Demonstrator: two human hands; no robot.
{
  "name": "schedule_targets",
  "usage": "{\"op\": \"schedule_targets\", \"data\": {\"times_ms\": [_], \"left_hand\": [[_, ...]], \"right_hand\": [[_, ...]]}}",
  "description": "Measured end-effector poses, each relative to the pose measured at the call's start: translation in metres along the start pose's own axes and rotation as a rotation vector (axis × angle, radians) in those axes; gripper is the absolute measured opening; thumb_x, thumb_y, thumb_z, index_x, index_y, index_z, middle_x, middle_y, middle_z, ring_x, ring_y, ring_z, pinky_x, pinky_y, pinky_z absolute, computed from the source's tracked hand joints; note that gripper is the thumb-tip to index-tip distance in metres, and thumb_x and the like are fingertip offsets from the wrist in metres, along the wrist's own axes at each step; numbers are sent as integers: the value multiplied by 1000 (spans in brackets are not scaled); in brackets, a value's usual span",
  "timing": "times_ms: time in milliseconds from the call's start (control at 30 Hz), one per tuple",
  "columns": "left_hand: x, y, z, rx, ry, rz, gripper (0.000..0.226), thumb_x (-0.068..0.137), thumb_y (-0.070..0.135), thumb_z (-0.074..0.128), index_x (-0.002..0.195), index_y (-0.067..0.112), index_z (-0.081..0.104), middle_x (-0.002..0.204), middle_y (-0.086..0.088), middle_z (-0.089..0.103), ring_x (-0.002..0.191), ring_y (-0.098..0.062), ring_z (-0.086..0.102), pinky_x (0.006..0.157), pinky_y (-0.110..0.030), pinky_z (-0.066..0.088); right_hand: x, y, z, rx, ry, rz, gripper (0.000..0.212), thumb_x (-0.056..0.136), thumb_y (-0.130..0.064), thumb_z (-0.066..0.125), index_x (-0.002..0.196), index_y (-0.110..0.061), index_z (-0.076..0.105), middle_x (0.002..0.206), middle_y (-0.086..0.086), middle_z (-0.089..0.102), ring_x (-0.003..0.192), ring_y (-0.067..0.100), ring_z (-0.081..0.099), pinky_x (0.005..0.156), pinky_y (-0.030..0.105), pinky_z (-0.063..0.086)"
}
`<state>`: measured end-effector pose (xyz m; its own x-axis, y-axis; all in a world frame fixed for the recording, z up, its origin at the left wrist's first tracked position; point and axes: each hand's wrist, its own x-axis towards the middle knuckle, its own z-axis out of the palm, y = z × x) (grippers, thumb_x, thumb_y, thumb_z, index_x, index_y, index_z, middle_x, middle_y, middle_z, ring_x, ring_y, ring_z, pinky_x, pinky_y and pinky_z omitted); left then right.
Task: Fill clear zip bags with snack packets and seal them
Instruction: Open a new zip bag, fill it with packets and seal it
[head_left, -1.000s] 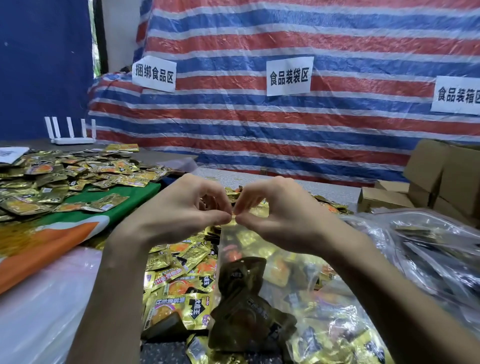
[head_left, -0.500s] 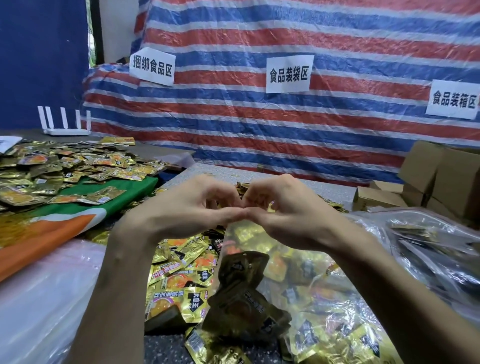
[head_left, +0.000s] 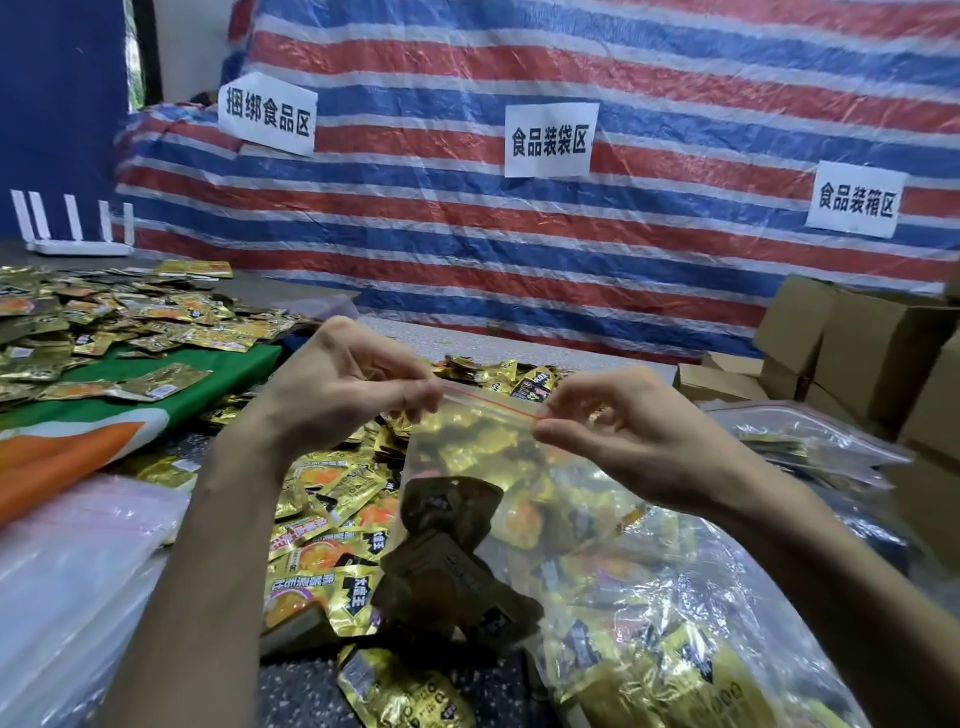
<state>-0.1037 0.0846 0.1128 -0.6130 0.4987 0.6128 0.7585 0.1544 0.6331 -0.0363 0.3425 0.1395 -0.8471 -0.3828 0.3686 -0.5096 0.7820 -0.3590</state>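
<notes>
A red, white and blue striped tarp (head_left: 623, 78) fills the upper centre and right of the frame, with three white paper signs in black characters stuck to it: a left sign (head_left: 267, 114), a middle sign (head_left: 550, 140) and a right sign (head_left: 857, 200). At far left a white router (head_left: 78, 244) with upright antennas stands on the bench (head_left: 415, 332) before a dark blue wall (head_left: 57, 104). A green and orange cloth (head_left: 234, 366) lies at left, and brown cardboard boxes (head_left: 857, 343) are stacked at the right edge.

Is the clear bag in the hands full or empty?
Far from empty: gold snack packets show through the clear bag, reaching nearly up to its red zip strip.
</notes>
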Motion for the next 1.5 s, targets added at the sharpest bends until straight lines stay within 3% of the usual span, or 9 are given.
{"op": "schedule_targets", "data": {"times_ms": [167,300,567,767,1000,1100,1200,1400,1500], "left_hand": [[0,-3,-1,1,2,9,11,80,21,70,76,14,77,68,-2,72,61,-10,63,57,-17,50],[-1,-4,-1,20,9,-1,13,79,26,69,75,17,78,69,-2,72,62,-11,63,57,-18,50],[1,-4,1,29,6,13,12,78,26,68,75,19,77,69,-1,72,61,-9,62,55,-14,48],[1,-6,0,24,6,11,12,79,22,69,76,17,78,70,-7,71,62,-17,63,57,-17,50],[4,-1,5,132,37,10,18,78,32,68,74,17,78,64,2,69,56,-7,59,51,-13,44],[6,2,9,171,35,19,25,77,40,66,75,18,78,64,0,69,54,-12,59,48,-19,44],[5,2,7,150,31,18,30,79,45,67,75,17,78,66,-4,69,57,-20,60,50,-30,46],[2,0,3,175,26,23,18,83,37,73,73,24,78,67,-2,70,58,-14,62,53,-21,49],[-9,-12,-17,169,188,-58,11,79,30,78,72,22,77,69,-4,71,62,-23,64,55,-36,51]], "right_hand": [[-13,9,-5,4,25,9,16,90,-32,68,87,-18,75,73,-12,65,69,2,57,64,20,42],[-25,15,-9,15,32,35,17,89,-34,67,84,-19,73,73,-5,67,66,5,56,60,19,41],[-47,22,-14,45,57,82,15,87,-38,65,83,-26,73,77,-15,70,72,3,62,65,14,46],[-59,22,-14,-4,102,60,37,79,-56,54,81,-24,73,77,-8,69,76,9,62,63,20,48],[-68,18,-5,-157,95,89,45,76,-71,44,69,-31,64,64,-10,63,66,9,60,55,25,47],[-70,21,-2,-167,76,119,56,76,-72,44,67,-21,64,62,2,63,58,17,55,55,35,46],[-74,21,-6,-136,121,131,56,74,-71,48,63,-19,63,60,5,61,59,21,52,53,30,39],[-78,23,-18,-105,87,163,43,74,-67,53,62,-27,65,67,-22,67,58,3,61,51,13,43],[-94,41,-29,-164,89,196,34,79,-57,56,61,-29,62,69,-23,65,61,4,60,53,13,43]]}}
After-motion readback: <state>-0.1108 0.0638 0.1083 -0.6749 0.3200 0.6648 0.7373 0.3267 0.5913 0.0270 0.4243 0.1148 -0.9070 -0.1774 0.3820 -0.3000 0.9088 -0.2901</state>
